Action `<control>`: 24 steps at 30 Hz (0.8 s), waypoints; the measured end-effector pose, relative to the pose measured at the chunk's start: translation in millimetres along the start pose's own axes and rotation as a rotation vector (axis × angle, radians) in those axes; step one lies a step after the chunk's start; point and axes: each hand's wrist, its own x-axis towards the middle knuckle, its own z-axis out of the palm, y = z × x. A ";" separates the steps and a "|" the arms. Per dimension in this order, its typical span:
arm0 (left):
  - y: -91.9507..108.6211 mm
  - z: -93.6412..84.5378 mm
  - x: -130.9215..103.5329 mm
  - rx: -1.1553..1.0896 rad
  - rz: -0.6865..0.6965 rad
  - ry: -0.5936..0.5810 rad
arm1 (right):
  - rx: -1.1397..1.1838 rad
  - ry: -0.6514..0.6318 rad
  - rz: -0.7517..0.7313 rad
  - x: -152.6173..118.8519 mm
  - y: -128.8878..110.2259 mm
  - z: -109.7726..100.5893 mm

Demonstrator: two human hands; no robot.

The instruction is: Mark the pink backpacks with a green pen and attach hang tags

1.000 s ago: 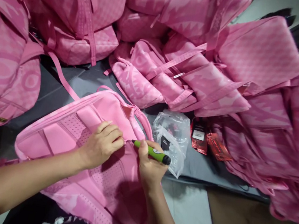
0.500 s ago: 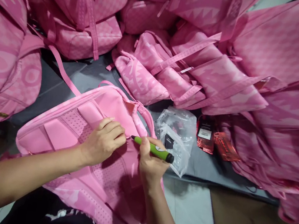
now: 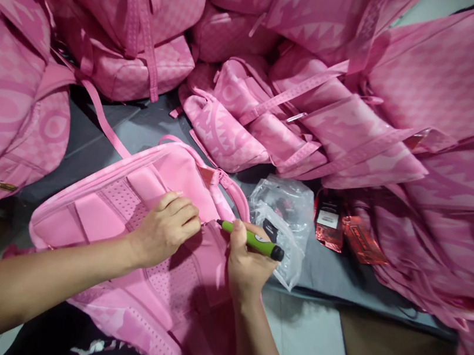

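A pink backpack point(image 3: 94, 209) lies tilted across my lap and the table edge, its padded, perforated back panel facing up. My left hand point(image 3: 169, 227) is closed in a pinch at a seam near the top of that panel; the exact bit between the fingertips is hidden. In my right hand point(image 3: 248, 262) is a green marker pen point(image 3: 256, 243) with a black end. Its dark, narrow tip points left, just short of my left fingertips and close over the pink fabric.
Several pink patterned backpacks point(image 3: 156, 5) crowd the back and both sides of the dark table point(image 3: 107, 117). Beside my right hand lie a clear plastic bag point(image 3: 283, 196), a black tag point(image 3: 328, 215) and a red foil packet point(image 3: 361, 237). Pale floor tiles point(image 3: 310, 343) show below.
The marker pen's tip has drawn slightly right, away from my left fingertips. My left hand keeps its pinch at the seam. The whole view has shifted a little.
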 end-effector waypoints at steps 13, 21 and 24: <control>-0.2 -5.1 7.0 0.029 0.029 -0.038 | 0.005 -0.021 0.052 0.5 2.7 -2.5; -49.9 -57.2 51.8 0.103 0.082 -0.533 | 0.144 -0.061 -0.019 -1.9 5.2 -23.0; -26.4 -85.1 56.2 0.016 -0.092 -0.543 | 0.241 -0.205 -0.226 -12.3 -12.3 -17.5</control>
